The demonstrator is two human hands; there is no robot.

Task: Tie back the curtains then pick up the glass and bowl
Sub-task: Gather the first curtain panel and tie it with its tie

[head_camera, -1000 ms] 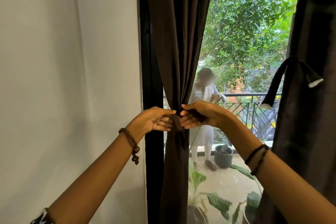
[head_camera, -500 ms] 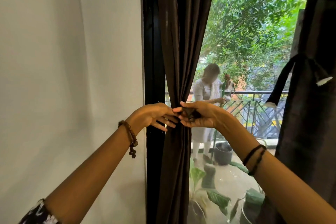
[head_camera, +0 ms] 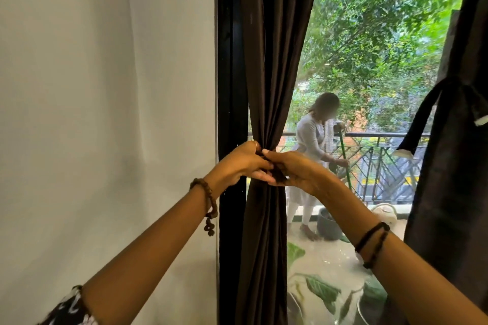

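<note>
The dark brown left curtain (head_camera: 272,66) hangs gathered into a narrow bunch beside the black door frame. My left hand (head_camera: 241,163) and my right hand (head_camera: 295,170) meet at its waist, fingers overlapping, both pinching the dark tie-back strip (head_camera: 276,174) wrapped around the bunch. The right curtain (head_camera: 454,179) at the frame's right edge is bound with its own dark tie-back (head_camera: 422,119), ends hanging loose. No glass or bowl is in sight.
A white wall (head_camera: 105,113) fills the left half. Through the window a person in white (head_camera: 311,155) works on the balcony by the railing (head_camera: 383,163), beside a grey pot (head_camera: 327,227). Large green leaves (head_camera: 322,290) sit low by the glass.
My hands have closed together over the tie-back, fingers now overlapping. The view shifted a little left. The person outside bent forward toward the railing.
</note>
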